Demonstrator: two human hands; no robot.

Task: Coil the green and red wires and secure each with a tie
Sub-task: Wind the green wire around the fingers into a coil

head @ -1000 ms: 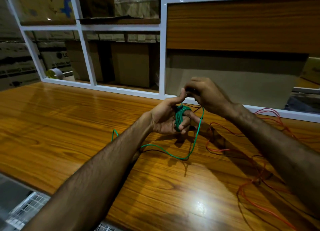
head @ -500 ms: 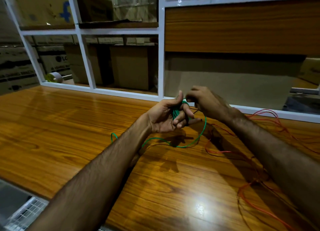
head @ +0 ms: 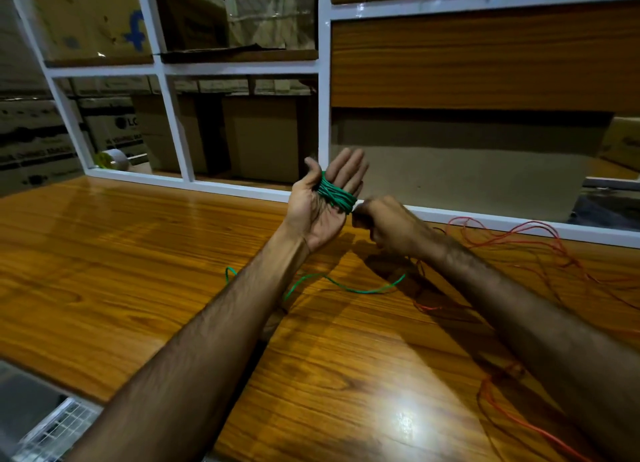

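Head view: mid-coiling of the green wire [head: 336,194], wound in many turns round the straight, spread fingers [head: 349,169] of the left hand [head: 320,205], palm up; right hand [head: 389,227] just beside the little-finger edge, curled, blurred, seemingly pinching the wire. Loose green tail trailing below on the table [head: 138,253]. Next: further turns, then a tie. Red wire [head: 519,240] uncoiled, beyond the right hand. Legible: "LG" on a carton [head: 117,125]
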